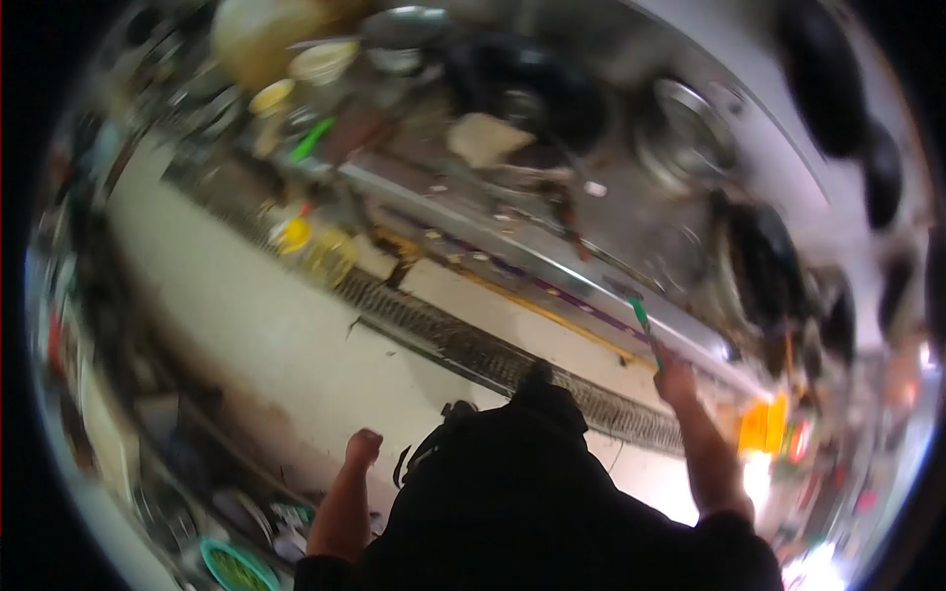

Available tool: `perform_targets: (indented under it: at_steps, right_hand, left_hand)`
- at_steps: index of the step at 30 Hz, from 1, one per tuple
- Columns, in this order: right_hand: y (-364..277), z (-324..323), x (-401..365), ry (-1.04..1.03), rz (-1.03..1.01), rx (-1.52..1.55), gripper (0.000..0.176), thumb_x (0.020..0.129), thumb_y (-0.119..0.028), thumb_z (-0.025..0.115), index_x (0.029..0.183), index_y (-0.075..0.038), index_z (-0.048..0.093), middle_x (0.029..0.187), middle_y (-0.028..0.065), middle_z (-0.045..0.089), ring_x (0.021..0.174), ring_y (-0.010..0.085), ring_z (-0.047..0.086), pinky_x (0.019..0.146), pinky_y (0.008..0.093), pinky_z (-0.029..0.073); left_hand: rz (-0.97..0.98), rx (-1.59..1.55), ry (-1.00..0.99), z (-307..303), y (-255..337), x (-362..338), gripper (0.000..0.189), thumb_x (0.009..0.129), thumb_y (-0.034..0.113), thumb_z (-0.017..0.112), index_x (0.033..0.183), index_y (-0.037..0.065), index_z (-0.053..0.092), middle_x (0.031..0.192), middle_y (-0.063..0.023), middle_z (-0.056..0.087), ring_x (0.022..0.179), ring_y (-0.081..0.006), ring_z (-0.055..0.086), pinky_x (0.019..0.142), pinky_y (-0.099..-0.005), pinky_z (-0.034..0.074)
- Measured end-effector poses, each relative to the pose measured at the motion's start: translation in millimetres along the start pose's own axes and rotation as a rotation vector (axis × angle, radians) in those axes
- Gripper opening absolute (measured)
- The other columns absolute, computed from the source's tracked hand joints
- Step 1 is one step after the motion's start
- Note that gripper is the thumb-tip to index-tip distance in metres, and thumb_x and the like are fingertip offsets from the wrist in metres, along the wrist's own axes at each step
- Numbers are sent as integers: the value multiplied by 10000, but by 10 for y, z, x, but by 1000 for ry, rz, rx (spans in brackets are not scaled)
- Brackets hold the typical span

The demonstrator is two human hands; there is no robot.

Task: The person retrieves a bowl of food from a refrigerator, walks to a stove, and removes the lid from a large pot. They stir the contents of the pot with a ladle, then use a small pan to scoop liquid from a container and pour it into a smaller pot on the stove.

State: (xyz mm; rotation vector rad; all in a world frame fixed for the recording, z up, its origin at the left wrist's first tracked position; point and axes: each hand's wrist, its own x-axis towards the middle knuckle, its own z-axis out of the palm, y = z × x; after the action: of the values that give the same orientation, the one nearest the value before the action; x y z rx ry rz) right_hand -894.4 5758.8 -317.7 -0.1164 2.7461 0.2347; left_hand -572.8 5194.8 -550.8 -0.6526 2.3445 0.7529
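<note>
My right hand [672,381] is closed around a thin tool with a green end [641,313], held up beside the metal counter edge [552,258]. Blur hides what kind of tool it is. Over the pale floor at the lower left, my left hand [365,448] has its fingers curled, and nothing shows in it. A dark wok [769,261] rests on the counter beyond my right hand.
A floor drain grate [424,325] runs diagonally before my feet. Yellow containers [330,258] stand near its left part. Another black wok [532,94] and a metal pan [685,133] are on the counter. An orange container [762,426] is at right, a teal basin [236,566] at lower left.
</note>
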Motion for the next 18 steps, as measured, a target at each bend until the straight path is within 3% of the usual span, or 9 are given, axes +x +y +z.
perform_targets:
  at_steps: [1, 2, 3, 4, 5, 7, 9, 13, 18]
  right_hand:
    - [-363, -59, -57, -64, 2, 163, 709, 743, -133, 530, 1373, -202, 211, 855, 228, 602, 760, 393, 586, 702, 485, 459]
    - [-628, 11, -75, 36, -207, 164, 719, 755, -146, 509, 1385, -221, 171, 818, 216, 603, 705, 358, 597, 642, 473, 465]
    - [-888, 115, -25, -26, -259, 192, 698, 758, -149, 514, 1377, -205, 198, 797, 219, 597, 713, 364, 593, 625, 463, 471]
    - [-1222, 30, -47, -34, -308, 205, 678, 759, -163, 526, 1367, -188, 227, 792, 221, 591, 707, 365, 590, 629, 461, 470]
    - [-1578, -113, -80, 125, -494, 141, 660, 765, -182, 533, 1359, -175, 246, 774, 226, 586, 696, 374, 584, 629, 461, 469]
    - [-2025, -79, 105, -40, -512, 282, 641, 771, -197, 539, 1348, -165, 262, 765, 236, 581, 688, 385, 579, 629, 466, 462]
    - [-2476, -240, 333, -55, -588, 251, 631, 772, -197, 541, 1341, -163, 270, 762, 238, 580, 691, 390, 577, 631, 468, 458]
    - [-3513, -864, 707, -143, -677, 139, 605, 776, -200, 546, 1323, -159, 291, 769, 241, 580, 710, 404, 571, 633, 474, 446]
    - [-5008, -1021, 1462, -299, -909, 104, 560, 780, -208, 527, 1299, -178, 317, 820, 237, 586, 757, 408, 567, 672, 480, 439]
  left_hand:
    - [84, 24, 86, 376, -473, 183, 285, 752, 318, 575, 834, 46, 603, 891, -162, 618, 868, -328, 573, 775, -399, 451]
    - [-171, -107, 17, -187, 92, -150, 292, 756, 329, 567, 846, 53, 604, 887, -167, 616, 866, -332, 575, 777, -402, 450]
    - [-319, -172, -54, -330, 164, -220, 306, 767, 326, 537, 839, 37, 603, 897, -168, 616, 866, -341, 574, 775, -406, 452]
    - [-333, -207, -64, -522, 266, -359, 302, 769, 311, 514, 824, 30, 608, 880, -177, 618, 843, -350, 578, 758, -412, 457]
    - [-332, -230, 23, -407, 147, -359, 287, 761, 304, 532, 832, 38, 611, 854, -176, 622, 822, -333, 588, 738, -397, 461]
    - [-365, -265, 128, -395, 35, -370, 274, 752, 297, 550, 840, 45, 613, 829, -176, 627, 801, -317, 598, 719, -383, 465]
    - [-367, -357, 119, -629, 79, -387, 293, 745, 292, 517, 817, 25, 610, 824, -205, 612, 818, -360, 583, 732, -419, 459]
    - [-417, -444, 161, -477, -310, -204, 306, 752, 315, 522, 854, 40, 607, 869, -190, 616, 853, -352, 580, 757, -409, 458]
    - [-667, -584, 181, -868, -542, -421, 315, 760, 336, 532, 868, 51, 610, 864, -177, 621, 841, -334, 588, 753, -399, 463]
